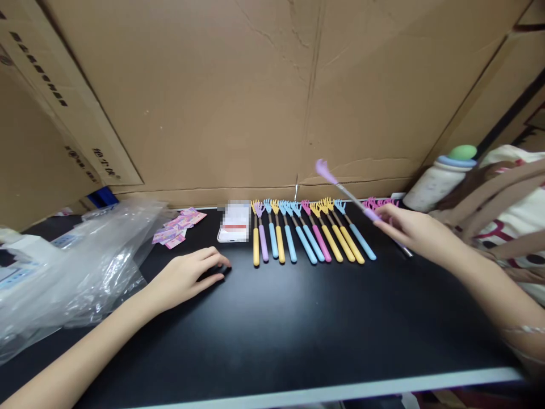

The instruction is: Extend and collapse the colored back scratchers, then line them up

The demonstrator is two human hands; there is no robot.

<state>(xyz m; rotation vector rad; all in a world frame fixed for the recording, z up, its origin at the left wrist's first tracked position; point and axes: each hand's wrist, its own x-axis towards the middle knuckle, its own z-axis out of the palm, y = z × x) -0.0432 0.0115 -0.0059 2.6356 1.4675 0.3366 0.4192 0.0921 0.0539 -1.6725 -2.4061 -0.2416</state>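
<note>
My right hand [411, 230] pinches the purple handle of a telescopic back scratcher [340, 184], whose purple claw points up and to the left above the table. My left hand [191, 275] rests on the black table [289, 324] with fingers curled loosely, holding nothing that I can see. Between the hands lies a row of several back scratchers [306, 233] with yellow, purple, blue and pink handles, claws pointing away from me. More pink claws [381, 203] lie just behind my right hand.
A crumpled clear plastic bag [80, 261] lies at the left. Small pink labels [179, 227] and a white card stack [234, 224] sit behind my left hand. A white bottle with a green cap [440, 179] and a brown-strapped bag [506, 210] stand at the right. Cardboard walls enclose the back.
</note>
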